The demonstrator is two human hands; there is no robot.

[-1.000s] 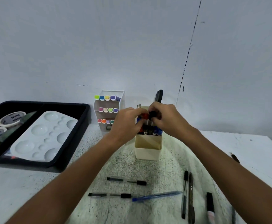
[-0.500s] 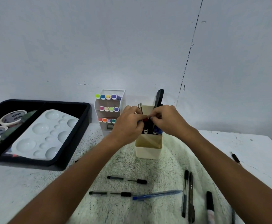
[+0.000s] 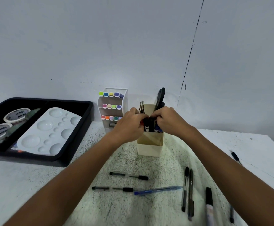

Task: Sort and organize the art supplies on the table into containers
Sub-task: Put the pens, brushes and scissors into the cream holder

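Both the left hand (image 3: 131, 123) and right hand (image 3: 168, 121) pinch upright markers (image 3: 149, 125) in the pen holder (image 3: 149, 144) (loose pens (image 3: 129, 176) lie nearer, crosswise).

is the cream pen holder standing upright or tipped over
Upright. The pen holder stands on its base on the table, its opening facing up, with brushes and scissors sticking up out of it.
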